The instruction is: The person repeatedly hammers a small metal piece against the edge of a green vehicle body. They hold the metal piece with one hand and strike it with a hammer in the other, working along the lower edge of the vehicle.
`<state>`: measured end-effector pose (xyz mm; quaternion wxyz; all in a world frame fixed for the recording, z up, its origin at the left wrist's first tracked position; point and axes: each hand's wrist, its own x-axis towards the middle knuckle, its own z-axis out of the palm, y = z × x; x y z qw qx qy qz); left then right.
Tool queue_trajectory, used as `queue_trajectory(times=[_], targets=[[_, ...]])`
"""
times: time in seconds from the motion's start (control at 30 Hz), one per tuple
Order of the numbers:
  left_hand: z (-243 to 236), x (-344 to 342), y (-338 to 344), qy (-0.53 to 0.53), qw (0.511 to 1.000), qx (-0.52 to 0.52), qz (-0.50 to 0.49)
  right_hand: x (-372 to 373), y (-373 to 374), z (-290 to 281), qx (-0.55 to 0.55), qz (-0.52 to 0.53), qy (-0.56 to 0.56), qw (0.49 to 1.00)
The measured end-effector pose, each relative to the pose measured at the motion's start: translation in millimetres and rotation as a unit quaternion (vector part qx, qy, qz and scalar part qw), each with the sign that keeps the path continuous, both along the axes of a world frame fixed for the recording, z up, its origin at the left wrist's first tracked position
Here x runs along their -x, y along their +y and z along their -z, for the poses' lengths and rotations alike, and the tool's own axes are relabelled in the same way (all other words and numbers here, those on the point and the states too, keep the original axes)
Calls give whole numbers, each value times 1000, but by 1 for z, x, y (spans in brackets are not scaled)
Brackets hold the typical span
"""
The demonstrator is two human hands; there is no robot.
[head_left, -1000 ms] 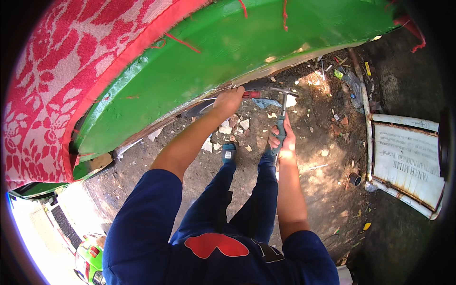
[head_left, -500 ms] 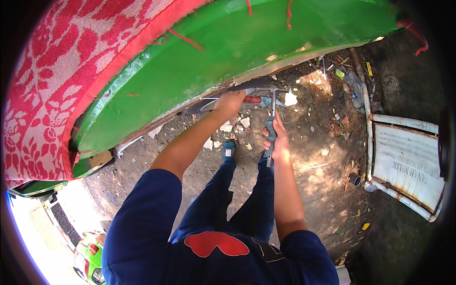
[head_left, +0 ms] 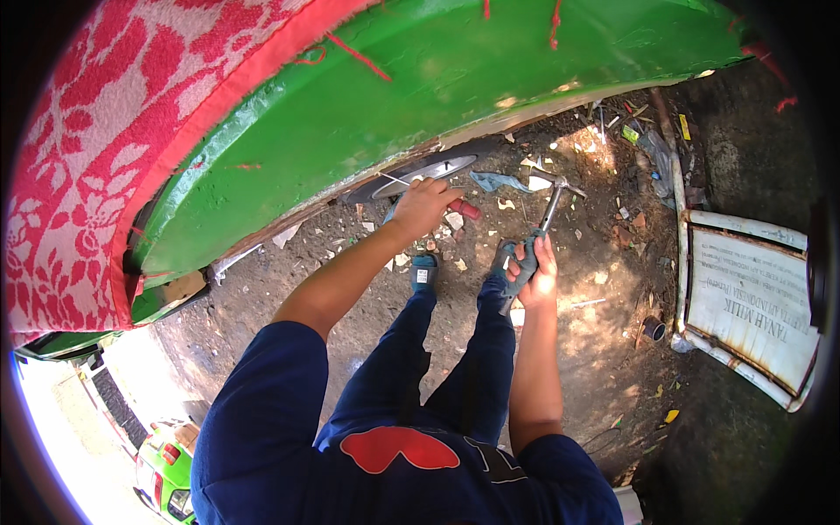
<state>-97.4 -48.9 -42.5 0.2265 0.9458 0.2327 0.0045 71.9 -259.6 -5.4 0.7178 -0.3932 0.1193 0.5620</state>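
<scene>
Beside a green vehicle body (head_left: 350, 131), on dirt ground (head_left: 604, 376) dappled with sun, a person in a navy shirt (head_left: 262, 420) stands with a tool in each hand. The left hand (head_left: 423, 207) is closed around a screwdriver (head_left: 466, 210), its red handle jutting out to the right of the fist. The slim metal shaft points left, across the wheel (head_left: 451, 164) tucked under the body's lower edge; from where I stand, I cannot tell whether the tip touches anything.

The right hand (head_left: 535, 271) grips a hammer (head_left: 550, 210) by its grey handle, fingers curled around it, in front of the right shoe (head_left: 502, 260). The hammer's metal head tilts up and away from the person, to the right of the screwdriver and well apart from it. A blue rag (head_left: 499, 181) lies on the dirt between the wheel and the hammer head.

Pale chips (head_left: 285, 235) litter the ground along the body. A pink-and-white cloth (head_left: 149, 114) with a red border drapes over the vehicle at left. To the right stands a rust-streaked white sign (head_left: 744, 302), with a dark can (head_left: 654, 329) on the dirt near its frame.
</scene>
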Motion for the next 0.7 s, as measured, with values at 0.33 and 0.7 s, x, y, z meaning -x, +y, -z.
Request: queue_trajectory(times=[0.33,0.7], targets=[[-8,-4,5,-48,999,-15,-22,-1,-3,-7,40,-37,-31,998],[-9,-8,13,-116,991,-56,-23,-11,-6,-16,49,-65,-38,996]])
